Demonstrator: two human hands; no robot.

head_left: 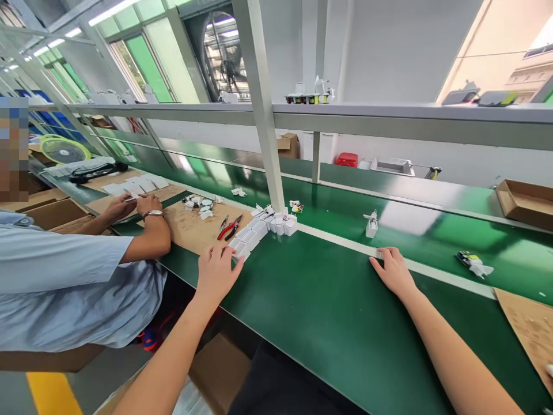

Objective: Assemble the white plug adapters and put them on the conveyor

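Note:
My left hand [216,270] has its fingers spread at the near end of a row of small white plastic boxes [250,235]. Whether the fingertips touch the nearest box I cannot tell. More white housings [283,223] with small parts on top continue the row by the metal post. My right hand [394,271] lies with fingers apart on the pale strip [345,241] along the green bench, holding nothing. Beyond it, on the green belt, stands a white box with a part sticking up [371,225]. A small circuit board with a white piece [474,264] lies farther right.
At left, a co-worker in a light blue shirt [73,259] handles a white piece over a board [190,227]. Red-handled pliers [228,229] lie there. A metal post [263,104] rises before me to a shelf [410,118]. A cardboard tray [527,202] sits right.

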